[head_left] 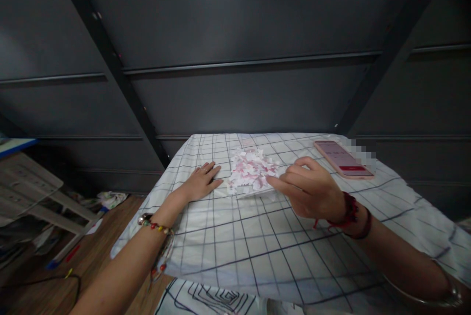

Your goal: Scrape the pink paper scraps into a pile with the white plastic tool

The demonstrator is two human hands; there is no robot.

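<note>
Straight to the middle of the table: a loose heap of paper scraps (252, 168), white with touches of pink, piled on the checked tablecloth (243, 246) between two bare hands. Under its near edge, a flat white thing (253, 194), too blurred to name. Over to the left hand (200, 185): palm down on the cloth, fingers apart, just beside the heap. Round that wrist, a bracelet (158, 227) of coloured beads, loose ends dangling. Across to the right hand (311, 190), right up at the heap's right-hand edge: index finger stretched out to the scraps, other fingers curled in toward the palm. Touching the paper or just above? Cannot tell, nor make out a pinch on any scrap. On this wrist, dark red cords (349, 212); farther up the arm, a thin bangle (454, 300). Beyond the right hand, lying flat with its lit screen up, a phone (340, 158) in a pink case, a red bar near its lower end. Behind it all, a dark panelled wall (235, 15). Down at far left, pale furniture (25, 182) with a blue edge, above a wooden floor (121, 217).
</note>
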